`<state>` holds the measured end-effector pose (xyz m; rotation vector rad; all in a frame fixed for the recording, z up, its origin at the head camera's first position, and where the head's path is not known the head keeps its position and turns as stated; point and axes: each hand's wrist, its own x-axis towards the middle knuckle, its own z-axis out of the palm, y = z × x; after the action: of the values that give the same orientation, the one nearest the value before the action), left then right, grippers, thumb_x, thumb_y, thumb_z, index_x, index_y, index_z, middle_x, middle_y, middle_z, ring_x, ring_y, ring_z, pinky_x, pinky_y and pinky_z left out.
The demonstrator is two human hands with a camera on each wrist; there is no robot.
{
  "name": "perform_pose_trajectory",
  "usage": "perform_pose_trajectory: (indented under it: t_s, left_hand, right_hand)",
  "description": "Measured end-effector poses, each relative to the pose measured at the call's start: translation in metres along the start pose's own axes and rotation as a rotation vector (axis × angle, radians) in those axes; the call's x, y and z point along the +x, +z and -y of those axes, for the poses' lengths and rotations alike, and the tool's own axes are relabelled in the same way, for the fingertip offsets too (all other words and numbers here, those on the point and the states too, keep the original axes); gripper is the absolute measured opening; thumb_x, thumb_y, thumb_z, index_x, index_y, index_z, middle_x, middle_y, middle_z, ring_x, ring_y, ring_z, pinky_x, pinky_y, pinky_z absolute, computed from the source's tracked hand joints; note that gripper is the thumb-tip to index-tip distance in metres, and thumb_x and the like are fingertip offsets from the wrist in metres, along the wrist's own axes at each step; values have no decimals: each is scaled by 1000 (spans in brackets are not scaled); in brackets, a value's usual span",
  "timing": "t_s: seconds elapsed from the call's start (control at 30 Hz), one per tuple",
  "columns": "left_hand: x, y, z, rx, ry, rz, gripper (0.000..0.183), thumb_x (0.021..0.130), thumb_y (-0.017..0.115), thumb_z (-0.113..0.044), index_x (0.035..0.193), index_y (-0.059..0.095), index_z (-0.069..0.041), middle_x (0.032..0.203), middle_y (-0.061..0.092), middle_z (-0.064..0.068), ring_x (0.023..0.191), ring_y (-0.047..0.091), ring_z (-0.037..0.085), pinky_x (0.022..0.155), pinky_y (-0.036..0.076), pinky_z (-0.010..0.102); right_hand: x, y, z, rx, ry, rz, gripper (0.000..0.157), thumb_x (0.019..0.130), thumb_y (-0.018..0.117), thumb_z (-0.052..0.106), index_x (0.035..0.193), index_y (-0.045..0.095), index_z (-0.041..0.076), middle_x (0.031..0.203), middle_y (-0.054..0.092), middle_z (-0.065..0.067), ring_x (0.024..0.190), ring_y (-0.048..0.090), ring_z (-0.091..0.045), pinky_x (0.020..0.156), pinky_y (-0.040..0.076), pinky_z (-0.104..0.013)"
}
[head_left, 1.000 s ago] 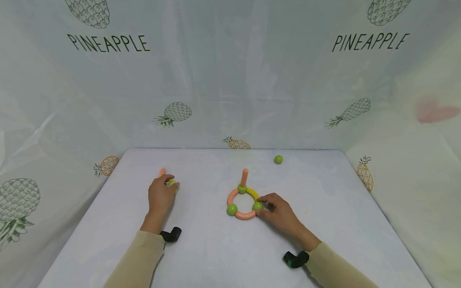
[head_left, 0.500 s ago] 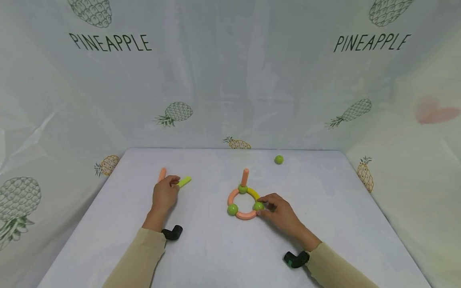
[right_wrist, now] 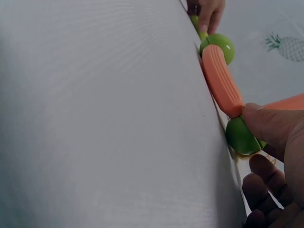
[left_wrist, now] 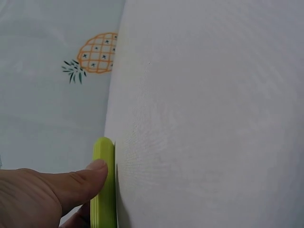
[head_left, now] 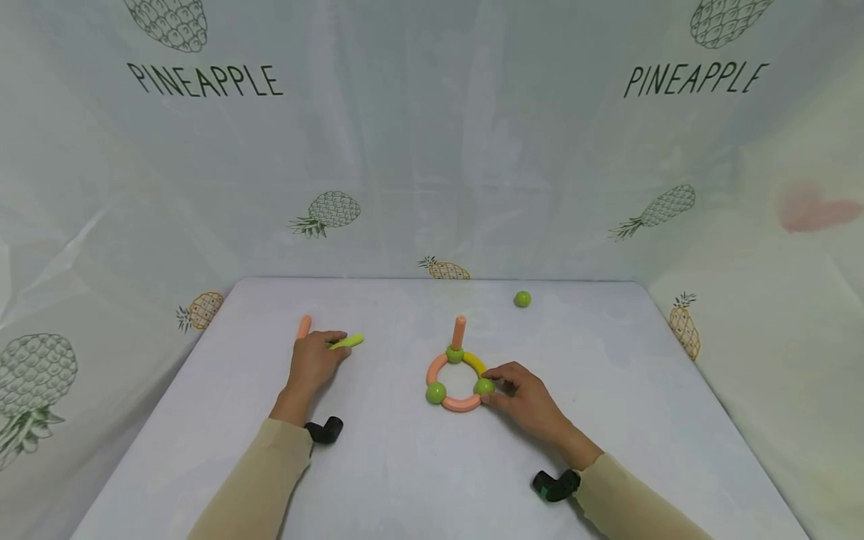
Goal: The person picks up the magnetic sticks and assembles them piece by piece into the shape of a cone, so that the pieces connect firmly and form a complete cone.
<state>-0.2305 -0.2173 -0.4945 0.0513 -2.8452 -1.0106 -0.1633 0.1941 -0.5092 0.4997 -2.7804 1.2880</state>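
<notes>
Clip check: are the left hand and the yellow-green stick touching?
Touching. The left wrist view shows it: the thumb tip of the left hand lies against the yellow-green stick, with no gap between.

Person's left sleeve and right sleeve were both beige, reached down near the wrists, looked plain to me; cuffs a bit wavy. Left wrist unit was small, black, elbow-bent. Right wrist unit was black too, same bend, plus a green patch. Fastenings I couldn't make out.
</notes>
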Motion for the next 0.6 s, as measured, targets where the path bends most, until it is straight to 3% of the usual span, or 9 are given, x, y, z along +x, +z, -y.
perform_pose_trajectory:
  t_s: [0.3, 0.43, 0.6]
  left_hand:
    - [2, 1, -2, 40, -14, 14, 35, 96, 77, -18, 128, 76, -5, 132, 70, 24, 130, 61, 44, 108, 48, 57]
    - [1, 2, -2, -50, -46, 19, 35, 97, 76, -19, 131, 75, -8, 133, 69, 22, 123, 63, 40, 101, 52, 54]
    - [-2, 2, -9, -182, -71, -2, 36, 99, 76, -22, 133, 74, -12, 131, 72, 15, 112, 64, 30, 87, 51, 38]
  right_hand:
    - [0, 1, 0, 6, 4, -1, 32, 91, 85, 24, 121, 77, 20, 118, 70, 5, 98, 59, -13, 87, 51, -29]
    - [0, 1, -1, -2, -3, -8, 31, 91, 85, 25, 121, 77, 20, 117, 70, 5, 97, 59, -13, 85, 51, -29]
    - [0, 1, -1, -13, -3, -8, 31, 91, 86, 24, 120, 77, 20, 117, 70, 5, 97, 58, -13, 85, 51, -29]
